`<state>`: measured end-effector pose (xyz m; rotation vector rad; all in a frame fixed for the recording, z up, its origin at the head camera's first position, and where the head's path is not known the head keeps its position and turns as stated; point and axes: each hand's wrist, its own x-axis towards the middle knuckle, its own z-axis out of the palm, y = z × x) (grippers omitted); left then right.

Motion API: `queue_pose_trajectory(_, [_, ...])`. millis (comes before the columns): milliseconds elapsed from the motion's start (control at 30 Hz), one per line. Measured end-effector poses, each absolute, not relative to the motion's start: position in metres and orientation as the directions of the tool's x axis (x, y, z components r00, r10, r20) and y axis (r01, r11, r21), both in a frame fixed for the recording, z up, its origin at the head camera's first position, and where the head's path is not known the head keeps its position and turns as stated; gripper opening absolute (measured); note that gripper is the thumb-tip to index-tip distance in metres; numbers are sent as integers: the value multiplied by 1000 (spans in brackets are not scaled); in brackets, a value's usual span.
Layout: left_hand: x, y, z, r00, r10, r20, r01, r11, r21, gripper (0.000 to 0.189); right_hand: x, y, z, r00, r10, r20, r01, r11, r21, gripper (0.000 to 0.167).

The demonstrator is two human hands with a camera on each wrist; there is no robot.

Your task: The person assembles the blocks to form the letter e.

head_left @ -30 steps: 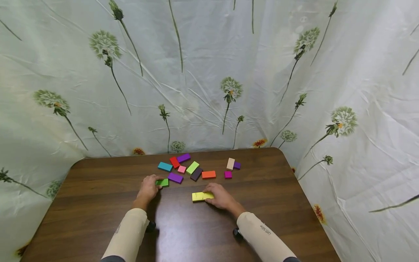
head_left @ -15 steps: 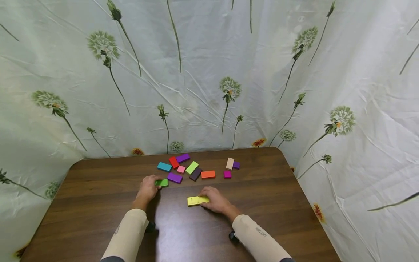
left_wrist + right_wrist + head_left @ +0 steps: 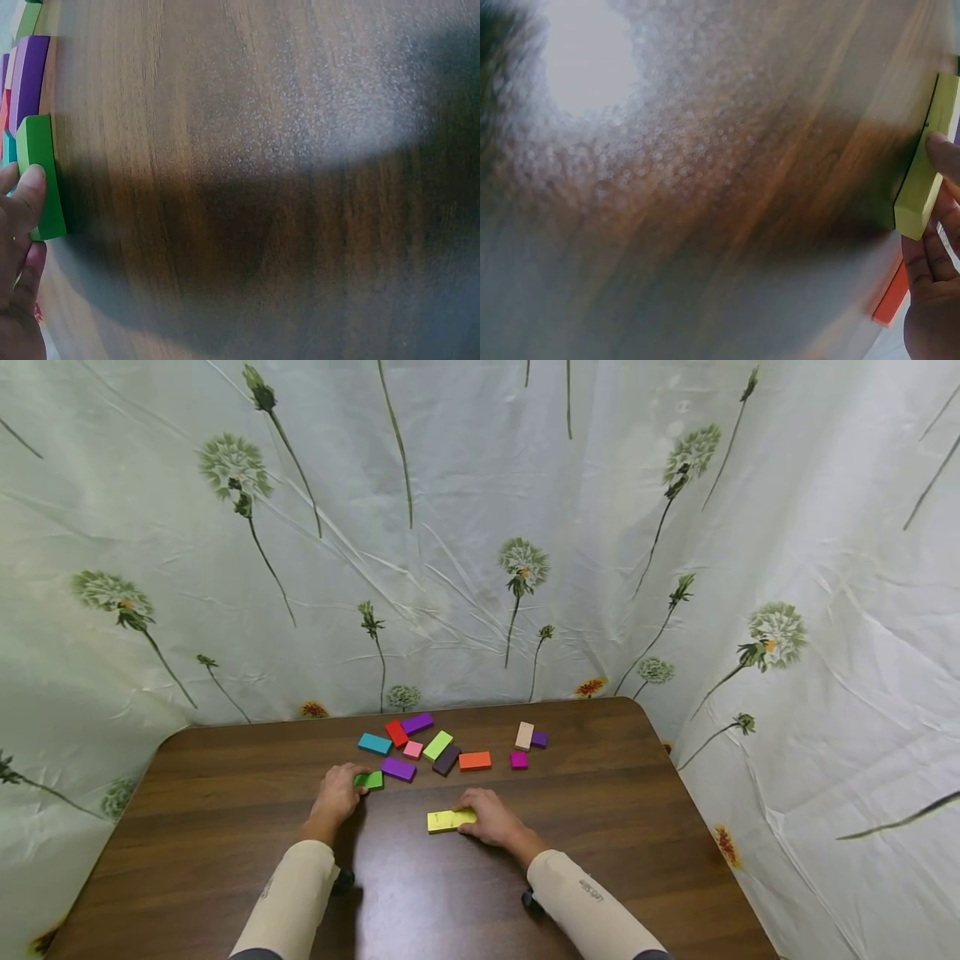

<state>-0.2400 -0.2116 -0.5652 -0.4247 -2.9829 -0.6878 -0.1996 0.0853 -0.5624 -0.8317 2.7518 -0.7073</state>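
In the head view my left hand (image 3: 337, 795) pinches a green block (image 3: 372, 781) lying on the wooden table (image 3: 247, 827). The left wrist view has the thumb across the long side of this green block (image 3: 45, 180). My right hand (image 3: 491, 820) grips the right part of a long yellow block (image 3: 442, 822) at the middle of the table. Its thumb presses the near side of the yellow block (image 3: 922, 176) in the right wrist view. A purple block (image 3: 399, 769) lies just right of the green one. Behind the yellow block sits an orange block (image 3: 476, 761).
Toward the back lie blue (image 3: 375, 743), red (image 3: 396, 732), pink (image 3: 413, 749), lime (image 3: 438, 745) and dark (image 3: 446, 760) blocks and another purple one (image 3: 417, 723). Beige (image 3: 524, 736), violet (image 3: 539, 740) and magenta (image 3: 519, 761) blocks lie farther right. A flowered curtain (image 3: 450, 568) hangs behind the table.
My right hand has slid the yellow block a little left and toward me. My left hand stays on the green block in the same place. The head view has shifted slightly.
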Motion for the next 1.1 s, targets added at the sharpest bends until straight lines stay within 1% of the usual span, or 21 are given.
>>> queue_pose_trajectory(200, [-236,-218,-562,-941,318,117,338,861,379,26,-199,80,-560,-833,-552,-28,-468,731,-497,26])
queue_pose_trajectory(367, [-226,-219,-557,-923,370,109,383,846,372,26,-200,79,-560,-834,-552,-20,-469,727,-502,26])
queue_pose_trajectory(633, [-210,-203,-550,-872,456,178,489,791,369,27,-199,83,-560,-836,-549,-15,-460,714,-529,25])
queue_pose_trajectory(833, [-195,-188,-556,-849,489,200,527,764,371,29,-200,83,-562,-837,-547,-26,-453,717,-529,26])
queue_pose_trajectory(1100, [-182,-174,-562,-808,543,228,589,731,345,25,-200,82,-562,-836,-549,-12,-458,709,-536,26])
